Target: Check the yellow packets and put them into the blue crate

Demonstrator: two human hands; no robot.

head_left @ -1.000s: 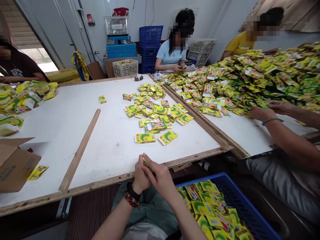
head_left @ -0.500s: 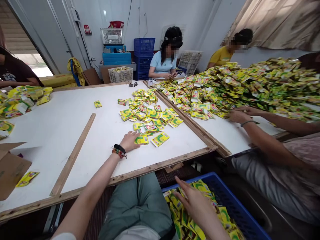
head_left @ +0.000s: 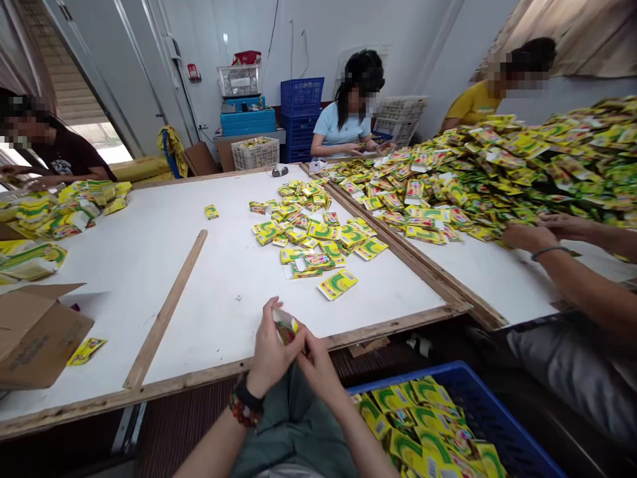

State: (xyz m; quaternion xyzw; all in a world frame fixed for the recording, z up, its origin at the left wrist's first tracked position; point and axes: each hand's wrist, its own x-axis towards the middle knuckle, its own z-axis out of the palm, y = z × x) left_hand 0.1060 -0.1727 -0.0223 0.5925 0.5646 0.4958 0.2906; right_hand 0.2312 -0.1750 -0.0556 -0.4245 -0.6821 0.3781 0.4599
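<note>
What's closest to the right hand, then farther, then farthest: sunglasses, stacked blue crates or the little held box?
1. Little box, between the left hand and right hand.
2. Sunglasses, far across the white table.
3. Stacked blue crates, by the back wall.

Printed carton (head_left: 285,333), pale flap (head_left: 283,317) raised, between fingers (head_left: 266,320).

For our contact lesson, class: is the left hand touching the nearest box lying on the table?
Apart: the head view shows bare table between left hand and box.
</note>
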